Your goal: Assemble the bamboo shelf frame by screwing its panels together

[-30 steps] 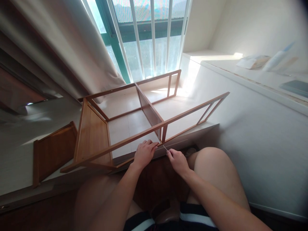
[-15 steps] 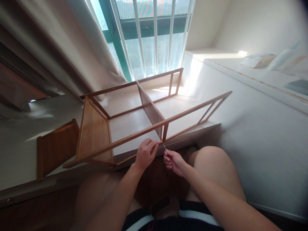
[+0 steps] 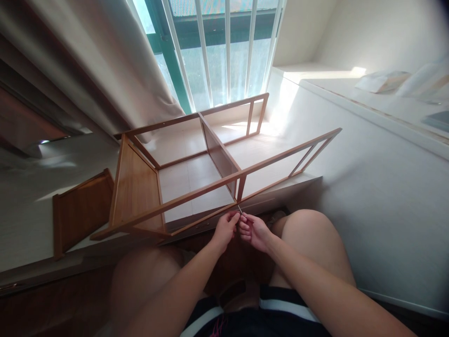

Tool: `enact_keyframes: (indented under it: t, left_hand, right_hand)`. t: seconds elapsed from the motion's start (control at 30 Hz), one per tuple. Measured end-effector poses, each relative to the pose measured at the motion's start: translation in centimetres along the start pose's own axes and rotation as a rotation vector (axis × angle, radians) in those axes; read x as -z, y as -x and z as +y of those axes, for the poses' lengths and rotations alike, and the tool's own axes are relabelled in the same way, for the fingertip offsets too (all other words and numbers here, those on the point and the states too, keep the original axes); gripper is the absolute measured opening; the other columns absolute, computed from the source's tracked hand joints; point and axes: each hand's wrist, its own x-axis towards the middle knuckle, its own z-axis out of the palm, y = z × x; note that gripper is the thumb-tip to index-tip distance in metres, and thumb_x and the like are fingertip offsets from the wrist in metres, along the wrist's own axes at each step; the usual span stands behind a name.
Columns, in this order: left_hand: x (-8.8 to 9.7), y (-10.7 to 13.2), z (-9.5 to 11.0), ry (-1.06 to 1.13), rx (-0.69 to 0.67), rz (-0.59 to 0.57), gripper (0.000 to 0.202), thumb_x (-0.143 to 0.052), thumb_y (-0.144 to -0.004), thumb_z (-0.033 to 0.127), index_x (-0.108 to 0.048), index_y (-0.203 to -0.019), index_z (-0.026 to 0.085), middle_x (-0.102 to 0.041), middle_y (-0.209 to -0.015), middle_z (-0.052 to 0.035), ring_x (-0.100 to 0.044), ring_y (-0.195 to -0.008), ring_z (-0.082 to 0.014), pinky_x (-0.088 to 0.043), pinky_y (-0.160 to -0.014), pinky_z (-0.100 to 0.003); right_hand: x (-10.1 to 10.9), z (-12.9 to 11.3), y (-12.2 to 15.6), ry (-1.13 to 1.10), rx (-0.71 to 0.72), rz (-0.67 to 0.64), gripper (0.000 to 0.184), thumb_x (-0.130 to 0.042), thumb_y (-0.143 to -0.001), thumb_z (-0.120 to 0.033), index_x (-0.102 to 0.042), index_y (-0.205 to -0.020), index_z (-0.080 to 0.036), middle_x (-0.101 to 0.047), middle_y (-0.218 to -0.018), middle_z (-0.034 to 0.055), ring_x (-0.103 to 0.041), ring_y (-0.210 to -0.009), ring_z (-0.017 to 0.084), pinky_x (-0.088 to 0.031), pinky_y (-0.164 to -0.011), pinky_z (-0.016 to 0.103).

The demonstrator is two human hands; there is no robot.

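My right hand (image 3: 255,231) is closed in a pinch on a thin metal rod (image 3: 240,209). The rod's far tip meets the lower rail of a brown wooden shelf frame (image 3: 196,190), just under the joint where the middle panel (image 3: 219,149) joins the front side. Pressed up against the right fingertips, my left hand (image 3: 226,229) pinches at the near end of the same rod. My fingers cover that end, so its shape is hidden. The frame lies on its side on a pale ledge, with a wooden end panel (image 3: 135,187) on its left.
A separate wooden panel (image 3: 82,206) lies on the ledge at the left. Behind the frame are a barred window (image 3: 217,70) and a beige curtain (image 3: 115,61). A white wall-like side (image 3: 372,187) rises at the right, and my knees are below the ledge.
My left hand has come off the frame's lower rail and moved right and down, to the rod beside my right fingers. The right hand stays at about the same spot.
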Motion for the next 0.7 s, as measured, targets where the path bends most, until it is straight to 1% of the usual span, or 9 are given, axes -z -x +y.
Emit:
enact_keyframes:
  t: [0.13,0.23,0.3,0.37,0.47,0.53,0.6,0.63,0.7]
  left_hand:
    - [-0.6,-1.2,0.5,0.15,0.054,-0.099,0.046,-0.067,-0.075,0.05,-0.067,-0.107,0.017,-0.06,-0.078,-0.0011,-0.049,-0.055,-0.0063,-0.032,-0.047,-0.019]
    - [-0.9,-1.9,0.4,0.222,0.084,-0.102,0.046,-0.072,-0.07,0.049,-0.069,-0.102,0.016,-0.058,-0.074,0.0002,-0.051,-0.056,-0.007,-0.033,-0.05,-0.019]
    - [-1.0,-2.2,0.2,0.252,0.095,-0.094,0.045,-0.074,-0.068,0.05,-0.07,-0.096,0.016,-0.056,-0.07,0.0014,-0.05,-0.056,-0.0069,-0.033,-0.05,-0.02]
    - [-0.9,-2.4,0.1,0.266,0.105,-0.087,0.042,-0.076,-0.066,0.05,-0.07,-0.089,0.015,-0.054,-0.066,0.0024,-0.047,-0.055,-0.0063,-0.032,-0.051,-0.02]
    - [-0.7,-2.5,0.2,0.27,0.122,-0.077,0.039,-0.079,-0.064,0.048,-0.07,-0.082,0.015,-0.053,-0.062,0.0028,-0.044,-0.055,-0.0057,-0.031,-0.051,-0.02]
    - [-0.6,-2.5,0.3,0.274,0.13,-0.075,0.038,-0.081,-0.062,0.047,-0.071,-0.081,0.015,-0.053,-0.063,0.0027,-0.043,-0.056,-0.0059,-0.031,-0.052,-0.02]
    - [-0.6,-2.6,0.4,0.281,0.136,-0.076,0.038,-0.082,-0.061,0.045,-0.071,-0.081,0.015,-0.053,-0.063,0.0028,-0.042,-0.058,-0.0061,-0.03,-0.052,-0.02]
    - [-0.6,-2.6,0.4,0.285,0.138,-0.077,0.037,-0.082,-0.061,0.045,-0.071,-0.08,0.015,-0.053,-0.063,0.0029,-0.042,-0.058,-0.0062,-0.03,-0.052,-0.02]
    - [-0.6,-2.6,0.4,0.294,0.143,-0.077,0.037,-0.082,-0.061,0.044,-0.07,-0.08,0.015,-0.053,-0.064,0.0031,-0.042,-0.059,-0.0063,-0.03,-0.053,-0.02]
  right_hand:
    - [0.0,-0.1,0.1,0.04,0.026,0.026,0.025,-0.044,-0.092,-0.033,-0.039,-0.07,-0.021,-0.032,-0.05,-0.0065,-0.021,-0.042,0.008,-0.013,-0.041,0.02]
    - [0.1,-0.1,0.1,0.117,0.057,0.062,0.024,-0.048,-0.089,-0.035,-0.04,-0.072,-0.021,-0.034,-0.051,-0.0068,-0.023,-0.042,0.008,-0.014,-0.041,0.02]
    - [0.2,0.0,0.1,0.218,0.098,0.118,0.027,-0.049,-0.089,-0.043,-0.043,-0.074,-0.021,-0.038,-0.051,-0.0066,-0.024,-0.041,0.007,-0.014,-0.041,0.02]
    - [0.3,0.3,0.2,0.367,0.184,0.229,0.035,-0.046,-0.09,-0.053,-0.047,-0.076,-0.021,-0.041,-0.051,-0.0058,-0.026,-0.039,0.008,-0.014,-0.039,0.021]
    - [0.4,0.6,0.5,0.652,0.418,0.393,0.045,-0.04,-0.091,-0.06,-0.053,-0.078,-0.02,-0.045,-0.052,-0.0042,-0.03,-0.041,0.009,-0.02,-0.04,0.023]
    - [0.5,0.6,0.8,0.837,0.574,0.414,0.044,-0.042,-0.092,-0.058,-0.055,-0.076,-0.019,-0.046,-0.054,-0.0035,-0.036,-0.046,0.01,-0.026,-0.044,0.024]
    - [0.5,0.5,1.1,0.951,0.662,0.399,0.039,-0.049,-0.091,-0.053,-0.057,-0.076,-0.019,-0.047,-0.057,-0.0032,-0.039,-0.052,0.01,-0.031,-0.049,0.024]
    - [0.5,0.5,1.1,0.967,0.673,0.394,0.036,-0.052,-0.09,-0.051,-0.057,-0.075,-0.019,-0.047,-0.057,-0.0033,-0.04,-0.053,0.011,-0.031,-0.051,0.024]
    - [0.5,0.4,1.1,0.9,0.635,0.388,0.034,-0.054,-0.089,-0.05,-0.056,-0.074,-0.019,-0.046,-0.055,-0.0041,-0.038,-0.051,0.01,-0.029,-0.048,0.024]
